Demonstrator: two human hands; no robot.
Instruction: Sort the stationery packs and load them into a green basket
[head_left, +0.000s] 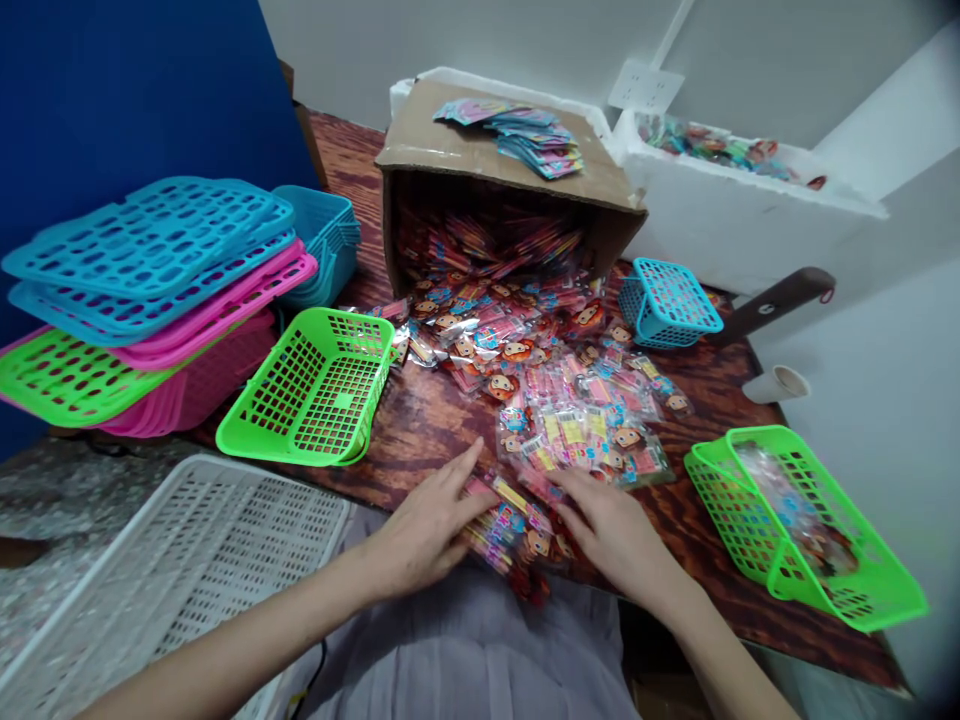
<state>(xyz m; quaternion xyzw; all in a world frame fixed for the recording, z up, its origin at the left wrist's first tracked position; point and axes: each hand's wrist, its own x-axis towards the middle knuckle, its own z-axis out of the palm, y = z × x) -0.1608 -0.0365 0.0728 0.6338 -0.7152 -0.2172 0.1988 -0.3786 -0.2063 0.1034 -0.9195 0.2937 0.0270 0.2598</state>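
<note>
Hands flat, left hand [420, 530] and right hand [611, 530] flanking packets [514, 530], grip released, fingers spread.

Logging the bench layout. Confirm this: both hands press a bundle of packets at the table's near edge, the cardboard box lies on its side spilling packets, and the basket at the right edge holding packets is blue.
Wrong in one respect: the head view shows the basket at the right edge holding packets is green, not blue. The rest stands: left hand and right hand press the bundle of packets at the table's near edge, and the cardboard box lies on its side spilling packets.
</note>
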